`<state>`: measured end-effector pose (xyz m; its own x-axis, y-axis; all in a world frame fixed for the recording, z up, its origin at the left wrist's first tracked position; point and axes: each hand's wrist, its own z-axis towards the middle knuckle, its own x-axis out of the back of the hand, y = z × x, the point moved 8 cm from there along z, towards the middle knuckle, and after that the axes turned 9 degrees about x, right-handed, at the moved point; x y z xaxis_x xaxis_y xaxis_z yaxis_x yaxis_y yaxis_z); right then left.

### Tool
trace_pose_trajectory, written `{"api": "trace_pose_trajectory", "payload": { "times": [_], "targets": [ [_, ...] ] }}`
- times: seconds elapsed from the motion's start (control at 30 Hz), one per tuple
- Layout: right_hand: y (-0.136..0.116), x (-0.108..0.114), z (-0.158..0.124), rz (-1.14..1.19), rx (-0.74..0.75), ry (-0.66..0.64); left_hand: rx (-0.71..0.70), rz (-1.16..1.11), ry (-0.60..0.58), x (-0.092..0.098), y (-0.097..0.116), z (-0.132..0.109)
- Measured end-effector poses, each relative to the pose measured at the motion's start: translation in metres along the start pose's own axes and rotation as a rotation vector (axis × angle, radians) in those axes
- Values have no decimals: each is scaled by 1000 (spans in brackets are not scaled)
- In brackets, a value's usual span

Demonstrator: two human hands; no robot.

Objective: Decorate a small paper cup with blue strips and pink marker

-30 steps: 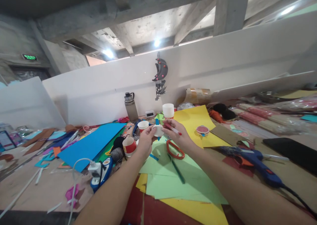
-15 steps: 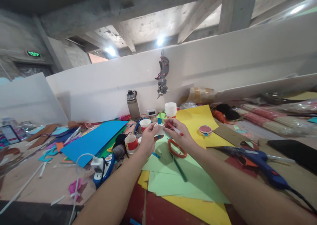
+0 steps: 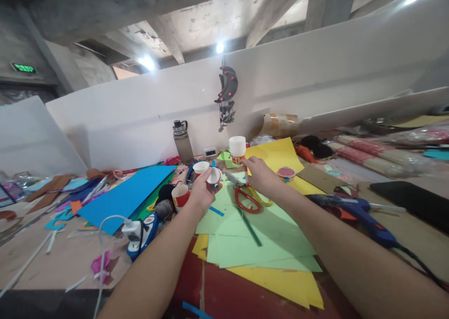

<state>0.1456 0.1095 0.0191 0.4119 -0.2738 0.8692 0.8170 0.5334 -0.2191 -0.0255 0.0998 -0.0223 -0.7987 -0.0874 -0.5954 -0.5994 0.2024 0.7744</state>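
Observation:
My left hand (image 3: 200, 192) is closed around a small white paper cup (image 3: 213, 175), held tilted above the table. My right hand (image 3: 259, 175) is lowered to the table a little to the right of the cup, fingers curled; a red tip of the pen (image 3: 246, 180) seems to poke out below them. Just beneath that hand lie scissors (image 3: 247, 199) with red and yellow handles, on light green paper sheets (image 3: 252, 237). The two hands are apart.
A blue glue gun (image 3: 365, 216) with cable lies at right, a black flat object (image 3: 410, 204) beyond it. Blue sheet (image 3: 129, 195), yellow sheet (image 3: 277, 154), stacked white cups (image 3: 237, 148), red-and-white cups (image 3: 180, 197), a water bottle (image 3: 183, 141), a white charger (image 3: 131, 228) and scraps crowd the table.
My right hand has left the cup and dropped to the right, down to the table by the scissors. My left hand has lowered and tilted the cup slightly to the left.

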Motion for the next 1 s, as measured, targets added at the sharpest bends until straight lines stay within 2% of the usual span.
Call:
{"api": "trace_pose_trajectory", "payload": {
  "times": [0.07, 0.13, 0.37, 0.5, 0.6, 0.73, 0.87, 1.0],
  "targets": [
    [14, -10, -2, -118, -75, -148, 17, -43, -22, -2, 1, 1],
    [24, -14, -5, -162, -116, -219, 15, -54, -43, -3, 2, 2],
    [38, -18, -8, -277, -147, -341, -60, 82, -25, 2, 8, 8],
    [45, -28, -9, -300, -158, -385, -100, 12, -74, -8, 12, 0],
    [47, -30, -9, -304, -174, -381, -57, -25, -125, -17, 10, -8],
    [39, -24, -10, -307, -191, -343, 10, -46, -181, -23, 5, -13],
    [19, -14, -9, -258, -164, -301, 21, 18, -276, -27, 1, -15],
    [-3, -20, -16, -144, -120, -394, 10, 55, -305, -26, 0, -13]
  ]
}}
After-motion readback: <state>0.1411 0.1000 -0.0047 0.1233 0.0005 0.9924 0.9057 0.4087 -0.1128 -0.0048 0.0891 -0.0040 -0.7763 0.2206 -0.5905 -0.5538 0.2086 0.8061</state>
